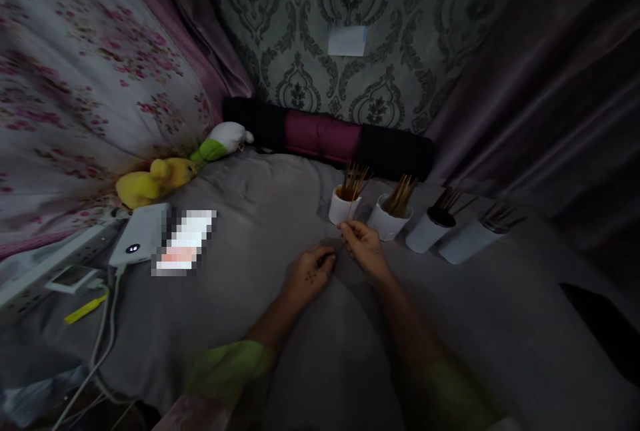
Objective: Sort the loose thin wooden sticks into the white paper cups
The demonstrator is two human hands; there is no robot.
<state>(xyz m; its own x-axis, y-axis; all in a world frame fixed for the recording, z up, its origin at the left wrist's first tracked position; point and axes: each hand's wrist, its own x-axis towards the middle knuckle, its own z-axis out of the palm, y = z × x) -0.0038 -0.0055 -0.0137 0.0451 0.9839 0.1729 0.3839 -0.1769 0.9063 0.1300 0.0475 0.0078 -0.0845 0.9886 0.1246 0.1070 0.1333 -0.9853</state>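
My right hand [366, 248] is closed in a pinch just in front of the leftmost white cup [344, 209]. A thin stick [351, 213], faint in the dim light, rises from its fingertips past that cup's front. My left hand [309, 273] is beside it, low over the grey sheet, with fingers curled together; whatever they hold, if anything, is hidden. Thin brown sticks [353, 184] stand in the leftmost cup. To its right are a second white cup [388, 223] with a thicker bunch, and two tilted white containers [423, 236] with dark sticks.
A black and maroon roll [323, 136] lies along the wall. At left are a yellow plush toy [150, 184], a white power bank [139, 234], a blurred-out bright screen [185, 243], a power strip [45, 271] and cables. A dark flat object [600, 324] lies at right.
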